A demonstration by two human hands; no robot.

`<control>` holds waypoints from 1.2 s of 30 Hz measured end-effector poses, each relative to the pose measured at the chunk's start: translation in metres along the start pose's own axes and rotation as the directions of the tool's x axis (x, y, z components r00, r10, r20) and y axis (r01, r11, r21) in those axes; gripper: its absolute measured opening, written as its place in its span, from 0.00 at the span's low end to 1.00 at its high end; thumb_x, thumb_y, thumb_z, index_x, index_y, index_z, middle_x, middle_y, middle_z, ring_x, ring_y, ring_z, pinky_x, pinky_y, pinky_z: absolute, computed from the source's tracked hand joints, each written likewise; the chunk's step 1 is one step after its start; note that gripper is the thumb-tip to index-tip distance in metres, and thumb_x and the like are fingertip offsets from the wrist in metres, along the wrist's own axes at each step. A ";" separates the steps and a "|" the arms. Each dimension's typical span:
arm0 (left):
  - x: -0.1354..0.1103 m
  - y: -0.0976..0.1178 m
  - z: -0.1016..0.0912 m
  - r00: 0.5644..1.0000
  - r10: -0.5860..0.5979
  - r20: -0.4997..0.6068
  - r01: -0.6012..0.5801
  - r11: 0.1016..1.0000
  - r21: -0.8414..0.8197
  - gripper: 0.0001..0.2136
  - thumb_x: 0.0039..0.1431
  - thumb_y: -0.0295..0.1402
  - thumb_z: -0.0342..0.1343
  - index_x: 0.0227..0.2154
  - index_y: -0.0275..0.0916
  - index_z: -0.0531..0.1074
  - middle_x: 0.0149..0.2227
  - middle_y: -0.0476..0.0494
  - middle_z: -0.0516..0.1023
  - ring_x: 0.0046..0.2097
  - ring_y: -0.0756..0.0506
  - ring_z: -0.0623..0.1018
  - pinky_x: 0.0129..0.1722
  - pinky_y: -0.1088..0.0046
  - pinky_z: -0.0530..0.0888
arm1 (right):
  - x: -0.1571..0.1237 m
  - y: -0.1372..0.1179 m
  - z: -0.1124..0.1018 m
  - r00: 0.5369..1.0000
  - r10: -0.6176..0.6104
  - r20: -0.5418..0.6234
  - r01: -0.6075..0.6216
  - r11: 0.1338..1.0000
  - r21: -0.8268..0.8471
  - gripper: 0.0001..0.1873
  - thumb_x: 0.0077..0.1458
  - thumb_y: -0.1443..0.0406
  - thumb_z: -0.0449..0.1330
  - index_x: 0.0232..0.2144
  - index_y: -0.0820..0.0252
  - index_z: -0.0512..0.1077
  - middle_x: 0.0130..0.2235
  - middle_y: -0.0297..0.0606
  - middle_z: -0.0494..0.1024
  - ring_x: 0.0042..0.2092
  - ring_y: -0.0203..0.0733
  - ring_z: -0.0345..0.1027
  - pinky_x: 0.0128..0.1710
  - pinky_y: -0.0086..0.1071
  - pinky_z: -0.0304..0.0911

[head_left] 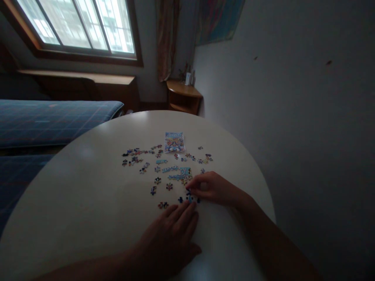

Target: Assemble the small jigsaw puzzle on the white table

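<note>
My left hand (171, 234) lies flat on the white round table (96, 195), fingers stretched out. Its fingertips touch or nearly touch a blue jigsaw piece (190, 199) in a short row of dark pieces. Just above that row, my right hand (216, 189) has thumb and forefinger pinched at a dark blue jigsaw piece (188, 192); the fingertips partly cover it. Beyond the right fingertips is a joined light-blue puzzle section (185, 172) with lettering. Single pieces, such as one with a dark figure (157, 180) and a reddish one (169, 186), lie to its left.
A colourful picture sheet (174, 142) lies farther back on the table. Loose pieces are scattered left (133, 156) and right (205, 159) of it. A plaid mattress (58, 119) stands beyond the left edge, a corner shelf (184, 89) behind, and a wall (293, 117) at right.
</note>
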State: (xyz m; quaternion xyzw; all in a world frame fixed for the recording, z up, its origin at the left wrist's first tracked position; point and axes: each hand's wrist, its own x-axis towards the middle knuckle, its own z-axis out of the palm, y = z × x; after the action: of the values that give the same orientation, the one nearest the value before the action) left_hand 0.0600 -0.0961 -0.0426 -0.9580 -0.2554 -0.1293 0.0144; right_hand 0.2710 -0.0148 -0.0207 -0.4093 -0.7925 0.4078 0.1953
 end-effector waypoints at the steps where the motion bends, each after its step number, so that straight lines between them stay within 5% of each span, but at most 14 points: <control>1: 0.000 0.000 0.000 1.000 -0.002 0.001 0.002 1.000 -0.002 0.24 0.67 0.46 0.49 0.53 0.29 0.69 0.59 0.29 0.70 0.59 0.35 0.71 0.53 0.58 0.72 | 0.000 0.001 0.000 1.000 0.003 -0.012 -0.003 1.000 -0.004 0.09 0.56 0.63 0.63 0.39 0.60 0.78 0.35 0.37 0.82 0.36 0.37 0.74 0.39 0.30 0.67; 7: -0.002 -0.001 0.001 1.000 0.005 -0.013 -0.005 1.000 0.003 0.25 0.67 0.47 0.50 0.54 0.29 0.69 0.60 0.29 0.70 0.59 0.35 0.72 0.53 0.59 0.73 | 0.002 0.004 0.004 0.998 0.051 -0.042 -0.051 0.999 -0.005 0.05 0.53 0.65 0.64 0.34 0.61 0.76 0.31 0.35 0.79 0.31 0.35 0.72 0.31 0.27 0.64; 21: 0.000 -0.002 0.000 0.996 -0.089 0.014 0.089 0.996 -0.001 0.24 0.67 0.47 0.49 0.53 0.31 0.70 0.58 0.32 0.72 0.57 0.35 0.74 0.50 0.57 0.76 | 0.006 0.003 0.007 0.992 0.020 -0.125 -0.022 1.000 -0.018 0.05 0.52 0.64 0.67 0.33 0.60 0.77 0.30 0.34 0.79 0.31 0.34 0.70 0.32 0.27 0.63; 27: 0.002 -0.012 -0.006 0.993 -0.062 -0.100 0.059 0.998 -0.030 0.16 0.69 0.37 0.47 0.50 0.32 0.70 0.54 0.34 0.76 0.54 0.39 0.77 0.49 0.60 0.77 | 0.006 0.003 0.002 0.978 0.006 -0.207 0.003 0.999 0.040 0.08 0.53 0.60 0.67 0.34 0.58 0.77 0.32 0.34 0.80 0.33 0.36 0.70 0.35 0.29 0.64; 31: 0.003 -0.035 -0.014 0.965 -0.129 -0.227 0.111 0.990 -0.090 0.10 0.67 0.29 0.47 0.47 0.36 0.70 0.47 0.39 0.80 0.43 0.43 0.81 0.42 0.63 0.79 | 0.005 -0.002 0.001 0.965 0.012 -0.262 0.009 0.997 0.078 0.09 0.52 0.59 0.68 0.33 0.58 0.77 0.32 0.34 0.80 0.32 0.36 0.70 0.33 0.30 0.64; 36: 0.005 -0.064 -0.011 0.869 -0.352 -0.348 0.276 0.928 -0.250 0.07 0.67 0.33 0.50 0.44 0.40 0.70 0.37 0.45 0.81 0.36 0.46 0.81 0.36 0.68 0.79 | 0.006 -0.008 0.003 0.958 -0.005 -0.287 0.039 0.993 0.113 0.08 0.51 0.61 0.68 0.32 0.58 0.77 0.31 0.33 0.79 0.31 0.35 0.70 0.33 0.29 0.64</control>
State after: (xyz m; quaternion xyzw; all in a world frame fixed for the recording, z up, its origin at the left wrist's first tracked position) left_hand 0.0304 -0.0392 -0.0325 -0.8558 -0.3867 -0.3403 -0.0491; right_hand 0.2620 -0.0137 -0.0161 -0.4429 -0.7351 0.3881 0.3359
